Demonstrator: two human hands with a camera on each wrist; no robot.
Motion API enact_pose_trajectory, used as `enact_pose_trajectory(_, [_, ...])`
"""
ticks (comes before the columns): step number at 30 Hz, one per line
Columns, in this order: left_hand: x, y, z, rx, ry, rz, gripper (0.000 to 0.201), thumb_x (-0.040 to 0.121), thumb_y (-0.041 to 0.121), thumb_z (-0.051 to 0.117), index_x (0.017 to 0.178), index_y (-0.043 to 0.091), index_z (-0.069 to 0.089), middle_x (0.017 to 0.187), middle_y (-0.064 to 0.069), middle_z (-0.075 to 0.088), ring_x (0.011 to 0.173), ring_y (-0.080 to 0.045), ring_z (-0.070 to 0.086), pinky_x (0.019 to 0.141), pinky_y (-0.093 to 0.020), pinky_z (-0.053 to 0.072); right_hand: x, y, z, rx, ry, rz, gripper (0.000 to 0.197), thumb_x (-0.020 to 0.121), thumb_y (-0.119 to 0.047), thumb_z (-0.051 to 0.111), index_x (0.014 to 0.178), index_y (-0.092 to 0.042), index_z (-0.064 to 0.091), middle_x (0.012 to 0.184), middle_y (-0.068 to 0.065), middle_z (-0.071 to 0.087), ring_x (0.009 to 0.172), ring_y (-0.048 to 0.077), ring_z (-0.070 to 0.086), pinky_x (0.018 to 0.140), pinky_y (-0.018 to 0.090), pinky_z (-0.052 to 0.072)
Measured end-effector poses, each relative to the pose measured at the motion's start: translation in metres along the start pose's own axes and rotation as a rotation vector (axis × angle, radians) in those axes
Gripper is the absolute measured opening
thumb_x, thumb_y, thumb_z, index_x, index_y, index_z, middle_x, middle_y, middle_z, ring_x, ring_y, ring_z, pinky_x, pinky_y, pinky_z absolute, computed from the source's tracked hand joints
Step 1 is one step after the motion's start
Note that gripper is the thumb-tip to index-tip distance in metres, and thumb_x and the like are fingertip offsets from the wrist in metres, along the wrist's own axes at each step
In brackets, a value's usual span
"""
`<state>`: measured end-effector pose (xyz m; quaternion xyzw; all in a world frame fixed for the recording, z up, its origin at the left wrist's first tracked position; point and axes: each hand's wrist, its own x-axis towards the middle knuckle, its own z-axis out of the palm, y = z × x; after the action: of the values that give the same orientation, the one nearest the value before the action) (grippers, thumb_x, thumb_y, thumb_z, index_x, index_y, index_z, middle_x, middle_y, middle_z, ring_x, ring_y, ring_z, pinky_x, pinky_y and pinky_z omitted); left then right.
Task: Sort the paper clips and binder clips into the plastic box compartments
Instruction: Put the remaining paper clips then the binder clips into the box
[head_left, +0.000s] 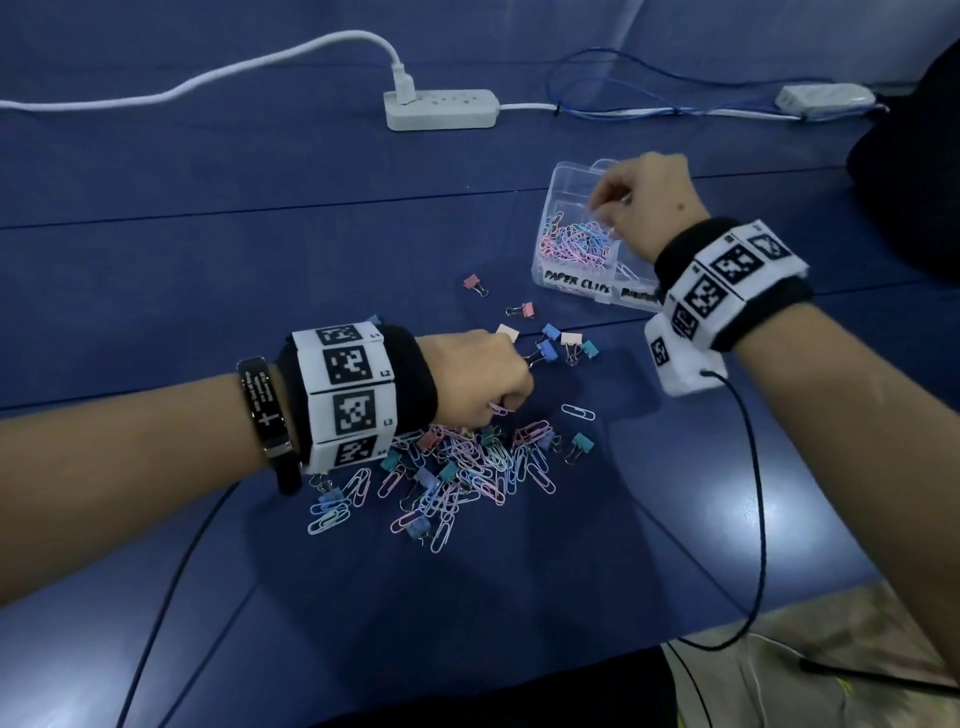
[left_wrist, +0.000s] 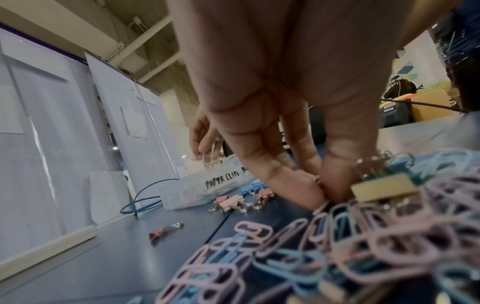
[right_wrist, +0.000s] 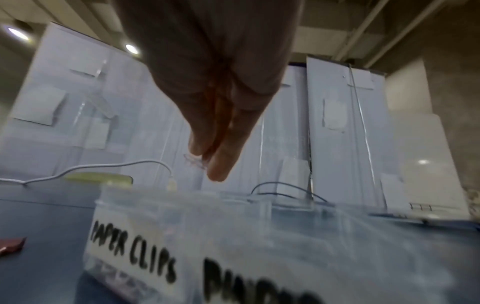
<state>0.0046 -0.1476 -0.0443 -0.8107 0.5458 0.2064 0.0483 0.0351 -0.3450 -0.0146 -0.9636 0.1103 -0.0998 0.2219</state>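
- A blue table top (head_left: 260, 234) is seen from above, with two bare forearms reaching in, each wrist wrapped in a black band carrying square black-and-white markers.
- The left hand (head_left: 475, 374) is lowered over a loose heap of pastel paper clips (head_left: 467, 473), pink, blue and white, with a few small binder clips mixed in.
- Its fingers (left_wrist: 262, 164) are curled downward and pinched together at the tips on a pink paper clip (left_wrist: 320, 207) at the far edge of the heap.
- A scatter of binder clips (head_left: 550, 338) lies on the table between the heap and a clear plastic box (head_left: 571, 179).
- The box stands at the right, beyond the heap; its front carries a handwritten label reading "PAPER CLIPS" (head_left: 575, 279) and a second label partly hidden by the right wrist.
- The labelled left compartment is already partly filled with coloured paper clips (head_left: 576, 239).
- The right hand (head_left: 644, 208) is held above that compartment, fingers pointing down and drawn together around a pale paper clip (right_wrist: 194, 161) at their tips.
- A white power strip (head_left: 441, 109) with a white cable plugged in lies at the far side of the table, with blue wires (head_left: 623, 83) to its right.
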Motion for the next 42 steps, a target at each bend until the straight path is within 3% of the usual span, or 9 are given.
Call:
enact_pose_trajectory(4, [0.000, 0.002, -0.003, 0.006, -0.012, -0.057, 0.030, 0.083, 0.006, 0.050, 0.110, 0.010, 0.060, 0.075, 0.004, 0.049, 0.082, -0.021, 0.052, 0.067, -0.027, 0.038, -0.001, 0.001, 0.010, 0.010, -0.083, 0.000, 0.022, 0.087, 0.001, 0.049, 0.100, 0.001, 0.068, 0.110, 0.017, 0.067, 0.096, 0.023, 0.059, 0.072, 0.009, 0.032])
enact_pose_trajectory(8, [0.001, -0.009, -0.013, -0.259, 0.107, -0.112, 0.021, 0.075, 0.006, 0.060, 0.094, 0.007, 0.069, 0.079, -0.003, 0.066, 0.075, -0.016, 0.060, 0.072, -0.026, 0.048, -0.004, 0.004, 0.009, 0.120, -0.092, -0.003, 0.026, 0.086, 0.006, 0.047, 0.102, 0.000, 0.067, 0.108, 0.014, 0.067, 0.090, 0.015, 0.057, 0.081, 0.016, 0.041])
enact_pose_trajectory(14, [0.036, -0.035, -0.062, -0.721, 0.556, -0.259, 0.014, 0.072, 0.002, 0.064, 0.078, 0.014, 0.069, 0.034, 0.017, 0.055, 0.033, 0.005, 0.051, 0.048, -0.006, 0.045, -0.006, 0.013, -0.001, 0.203, 0.008, -0.007, 0.019, 0.078, 0.004, 0.058, 0.092, -0.003, 0.070, 0.083, 0.005, 0.064, 0.049, -0.012, 0.054, 0.060, 0.002, 0.044])
enact_pose_trajectory(18, [0.075, -0.042, -0.075, -0.876, 0.710, -0.325, 0.016, 0.074, 0.000, 0.067, 0.089, 0.002, 0.072, 0.057, 0.008, 0.062, 0.044, 0.003, 0.055, 0.058, -0.014, 0.052, -0.015, 0.010, -0.004, 0.149, 0.041, -0.011, 0.016, 0.078, 0.005, 0.057, 0.086, -0.002, 0.069, 0.077, 0.007, 0.061, 0.047, -0.011, 0.052, 0.060, 0.010, 0.046])
enact_pose_trajectory(23, [0.101, -0.040, -0.072, -0.677, 0.622, -0.346, 0.027, 0.079, -0.005, 0.059, 0.098, 0.007, 0.072, 0.100, -0.008, 0.071, 0.097, -0.016, 0.065, 0.081, -0.019, 0.048, -0.050, 0.004, -0.009, 0.054, -0.270, -0.014, 0.015, 0.074, 0.002, 0.063, 0.078, -0.012, 0.067, 0.068, 0.003, 0.060, 0.046, -0.011, 0.052, 0.049, -0.001, 0.038])
enact_pose_trajectory(28, [0.104, -0.040, -0.068, -0.603, 0.587, -0.326, 0.026, 0.078, -0.008, 0.055, 0.092, 0.005, 0.073, 0.097, -0.010, 0.072, 0.087, -0.019, 0.066, 0.082, -0.023, 0.052, -0.091, -0.013, 0.003, -0.056, -0.616, -0.035, 0.019, 0.069, -0.003, 0.071, 0.086, -0.011, 0.068, 0.073, 0.001, 0.064, 0.060, 0.006, 0.057, 0.059, 0.013, 0.045])
enact_pose_trajectory(35, [0.076, -0.042, -0.069, -0.466, 0.568, -0.234, 0.019, 0.080, 0.006, 0.062, 0.096, 0.007, 0.071, 0.097, -0.007, 0.070, 0.081, -0.010, 0.055, 0.069, -0.015, 0.039, -0.111, -0.022, 0.023, -0.138, -0.660, -0.055, 0.032, 0.074, -0.006, 0.069, 0.104, -0.008, 0.060, 0.091, 0.003, 0.049, 0.077, 0.018, 0.048, 0.068, 0.025, 0.038])
enact_pose_trajectory(39, [0.032, -0.040, -0.061, -0.251, 0.265, -0.192, 0.028, 0.082, 0.010, 0.061, 0.108, 0.015, 0.066, 0.107, -0.008, 0.068, 0.092, -0.021, 0.059, 0.083, -0.023, 0.041, -0.111, -0.029, 0.024, 0.007, -0.698, -0.145, 0.036, 0.075, 0.005, 0.060, 0.109, -0.007, 0.059, 0.092, 0.004, 0.052, 0.061, 0.002, 0.045, 0.057, 0.008, 0.038])
enact_pose_trajectory(42, [-0.009, -0.039, -0.046, -0.223, -0.014, -0.212, 0.041, 0.076, 0.015, 0.071, 0.115, 0.023, 0.059, 0.105, 0.001, 0.061, 0.088, -0.014, 0.052, 0.085, -0.026, 0.041, -0.112, -0.027, 0.022, -0.029, -0.717, -0.188, 0.040, 0.074, -0.002, 0.067, 0.112, -0.011, 0.058, 0.095, 0.002, 0.050, 0.069, 0.010, 0.047, 0.060, 0.011, 0.039])
